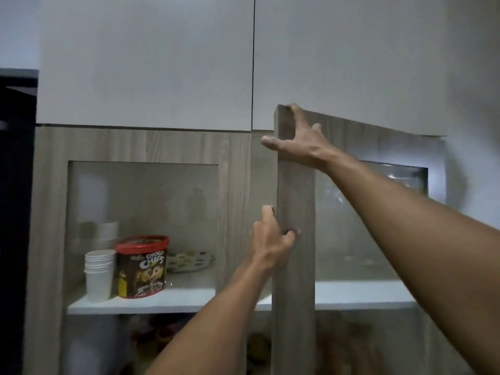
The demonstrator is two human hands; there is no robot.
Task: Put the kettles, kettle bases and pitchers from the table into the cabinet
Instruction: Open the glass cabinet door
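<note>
- A dim kitchen wall: plain white upper cabinets above a wood-grain cabinet [186, 147] with two glass-panelled doors, and a dark appliance at the far left edge.
- The left door [230, 212] is closed. Behind its glass, on a white shelf [189, 296], stand a stack of paper cups [98, 274], a red-lidded Choco Chips tub [141, 266] just beside them, and a dotted plate [190, 261] to the right.
- The right door [295, 266] stands partly swung out, its free vertical edge running top to bottom, hinges on the far right.
- The right hand [300, 142] is at the door's top corner, fingers curled over the top edge, thumb spread leftward in the air.
- The left hand [272, 239] is lower on the same edge, fingertips [293, 231] hooked around the front of the stile, thumb raised beside it.
- Both hands sit on the door's free edge, one above the other along its long axis; the opening lies to their left and behind, so swinging the door rightward and nearer looks like the step in hand.
- No kettle, kettle base or pitcher is in view; the table is out of frame, so stowing has presumably not begun here.
</note>
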